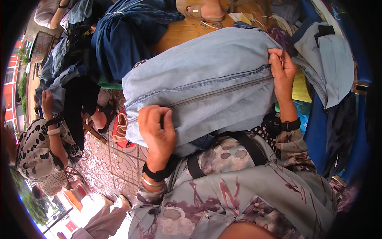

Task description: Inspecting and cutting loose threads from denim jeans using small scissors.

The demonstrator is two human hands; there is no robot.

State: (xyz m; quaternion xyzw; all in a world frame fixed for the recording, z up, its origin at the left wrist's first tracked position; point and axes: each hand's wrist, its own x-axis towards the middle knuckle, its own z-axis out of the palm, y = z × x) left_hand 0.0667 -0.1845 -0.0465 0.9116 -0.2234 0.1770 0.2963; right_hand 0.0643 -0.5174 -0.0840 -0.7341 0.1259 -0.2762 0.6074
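A light blue denim garment lies stretched across my lap, with two long seams running lengthwise along it. My left hand is curled on the lower left part of the cloth at a seam, its fingers gripping the fabric. My right hand grips the right end of the garment near the seams. Between its fingers shows a small dark tool with a bit of red, perhaps thread snips, partly hidden.
A wooden table holds dark blue denim and scraps. At left, a co-worker handles cloth beside other people and red shoes on paving. More pale denim hangs at right.
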